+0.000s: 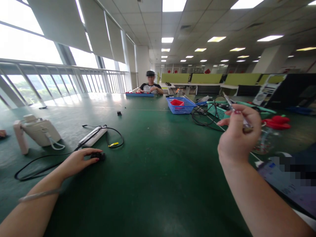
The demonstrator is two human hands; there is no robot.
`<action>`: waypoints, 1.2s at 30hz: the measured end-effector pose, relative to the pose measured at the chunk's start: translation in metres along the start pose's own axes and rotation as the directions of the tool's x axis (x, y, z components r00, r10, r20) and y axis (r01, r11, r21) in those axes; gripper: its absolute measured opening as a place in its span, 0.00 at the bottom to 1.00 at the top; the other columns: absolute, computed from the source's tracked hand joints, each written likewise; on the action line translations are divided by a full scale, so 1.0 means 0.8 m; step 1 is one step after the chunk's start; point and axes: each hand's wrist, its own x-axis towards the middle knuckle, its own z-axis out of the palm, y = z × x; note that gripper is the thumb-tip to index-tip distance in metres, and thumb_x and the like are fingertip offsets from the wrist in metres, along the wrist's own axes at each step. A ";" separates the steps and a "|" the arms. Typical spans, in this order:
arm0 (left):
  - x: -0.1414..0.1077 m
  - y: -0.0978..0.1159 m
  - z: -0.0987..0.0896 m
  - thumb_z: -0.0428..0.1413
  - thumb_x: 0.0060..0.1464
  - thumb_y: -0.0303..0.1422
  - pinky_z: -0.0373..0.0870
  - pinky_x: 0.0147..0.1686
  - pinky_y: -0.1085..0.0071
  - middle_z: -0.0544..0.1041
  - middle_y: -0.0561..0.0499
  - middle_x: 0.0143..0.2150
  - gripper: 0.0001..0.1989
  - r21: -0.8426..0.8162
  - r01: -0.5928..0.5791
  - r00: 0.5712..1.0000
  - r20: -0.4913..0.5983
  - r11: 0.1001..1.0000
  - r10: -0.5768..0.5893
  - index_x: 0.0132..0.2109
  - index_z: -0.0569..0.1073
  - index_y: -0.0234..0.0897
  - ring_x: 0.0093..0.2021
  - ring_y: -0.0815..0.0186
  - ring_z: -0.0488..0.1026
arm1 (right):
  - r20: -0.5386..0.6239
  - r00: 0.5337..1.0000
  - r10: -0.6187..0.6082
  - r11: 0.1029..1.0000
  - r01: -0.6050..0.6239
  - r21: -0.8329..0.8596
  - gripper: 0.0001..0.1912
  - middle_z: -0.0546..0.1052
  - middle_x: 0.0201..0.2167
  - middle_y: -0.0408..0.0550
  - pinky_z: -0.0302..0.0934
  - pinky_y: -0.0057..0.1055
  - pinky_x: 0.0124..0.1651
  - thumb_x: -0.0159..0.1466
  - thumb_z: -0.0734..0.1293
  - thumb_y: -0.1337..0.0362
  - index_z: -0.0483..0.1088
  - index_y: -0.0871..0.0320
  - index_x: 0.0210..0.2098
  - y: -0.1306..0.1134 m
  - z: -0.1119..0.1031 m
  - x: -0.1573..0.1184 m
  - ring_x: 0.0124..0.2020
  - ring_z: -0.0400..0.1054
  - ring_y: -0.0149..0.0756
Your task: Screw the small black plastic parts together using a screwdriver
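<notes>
My left hand [78, 163] lies low over the green table [158, 184], its thumb and fingers closed on a small black block-like piece [98, 156] resting on the tabletop. Raised at the right, my right hand [238, 136] pinches a slim pen-like tool [230, 102], with a pale pointed end angled up and to the left. A clear part of this tool shows behind the fingers; its exact kind I cannot make out. Beyond my left hand lies a white power strip [95, 136], crossed by a black cable [120, 133].
A beige bottle-like container [40, 131] stands left. Farther back are another small black piece [119, 113], a blue basket [181, 106] and a green basket [217, 111] with tangled cables. A jar with a red top [276, 122] and a screen [291, 187] sit right. Another person [150, 87] sits opposite.
</notes>
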 end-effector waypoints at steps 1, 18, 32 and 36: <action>-0.002 0.007 -0.002 0.53 0.50 0.56 0.64 0.56 0.62 0.77 0.48 0.53 0.32 0.003 -0.003 1.000 -0.012 1.000 0.003 0.54 0.73 0.39 0.53 0.55 0.72 | 0.012 1.000 0.004 1.000 -0.004 0.003 0.08 0.72 0.32 0.42 0.59 0.26 0.25 0.64 0.63 0.65 0.71 0.60 0.40 0.000 0.000 -0.004 0.21 0.64 0.24; 0.036 0.235 0.069 0.57 0.55 0.40 0.67 0.53 0.65 0.76 0.51 0.51 0.19 0.015 -0.479 0.874 0.105 0.878 0.475 0.54 0.73 0.47 0.51 0.60 0.72 | 0.870 0.491 0.047 0.962 0.211 -0.171 0.08 0.75 0.39 0.47 0.61 0.39 0.44 0.64 0.64 0.67 0.69 0.54 0.43 0.031 -0.013 -0.152 0.40 0.68 0.40; 0.106 0.299 0.165 0.57 0.55 0.34 0.66 0.56 0.63 0.78 0.48 0.51 0.18 -0.026 -0.434 0.900 -0.050 0.900 0.433 0.53 0.74 0.40 0.52 0.58 0.72 | 0.794 0.565 -0.225 0.946 0.323 0.038 0.07 0.68 0.22 0.41 0.56 0.38 0.41 0.63 0.61 0.70 0.64 0.56 0.28 0.021 -0.027 -0.139 0.25 0.59 0.32; 0.109 0.283 0.167 0.57 0.54 0.34 0.66 0.55 0.63 0.77 0.49 0.52 0.19 -0.075 -0.426 0.905 -0.038 0.902 0.424 0.54 0.74 0.42 0.52 0.59 0.72 | 0.852 0.478 -0.215 0.941 0.336 0.049 0.08 0.69 0.22 0.41 0.56 0.38 0.42 0.63 0.61 0.70 0.65 0.56 0.28 0.021 -0.022 -0.142 0.24 0.60 0.31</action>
